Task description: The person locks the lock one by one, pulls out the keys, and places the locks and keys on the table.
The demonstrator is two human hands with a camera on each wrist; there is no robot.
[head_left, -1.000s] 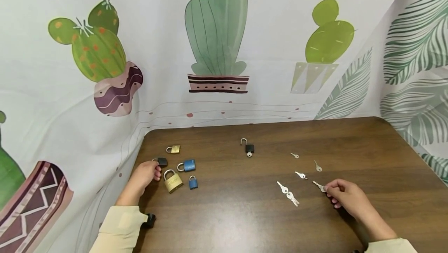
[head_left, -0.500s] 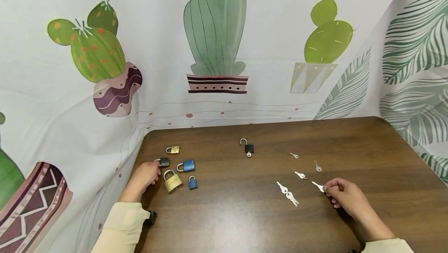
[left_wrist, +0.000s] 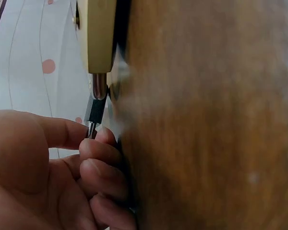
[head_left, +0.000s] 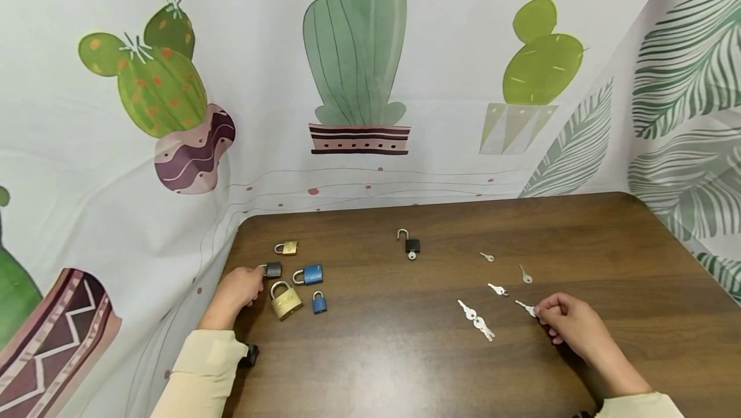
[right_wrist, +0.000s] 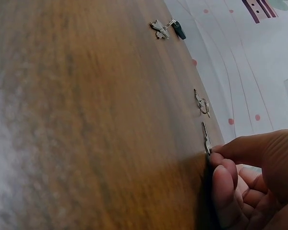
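Note:
My left hand (head_left: 240,290) pinches the shackle of a small black padlock (head_left: 273,269) between thumb and fingers, low at the table's left side. In the left wrist view the padlock's dark body (left_wrist: 97,109) points away from the fingertips. Just beside this hand lies a large brass padlock (head_left: 286,302). On the right, my right hand (head_left: 570,321) pinches the head of a silver key (head_left: 525,307), its blade pointing to the far left. The right wrist view shows the key (right_wrist: 206,135) close over the wood, its head partly hidden by the fingertips.
Near the left hand lie a small brass padlock (head_left: 288,248), a blue padlock (head_left: 309,274) and a smaller blue one (head_left: 320,302). An unlocked black padlock (head_left: 412,246) with a key inserted lies mid-back. Loose keys (head_left: 496,289) and a key cluster (head_left: 476,320) lie left of the right hand.
The black padlock has shifted slightly right and toward me, with its shackle still in my left fingers. My right hand and its key have barely moved.

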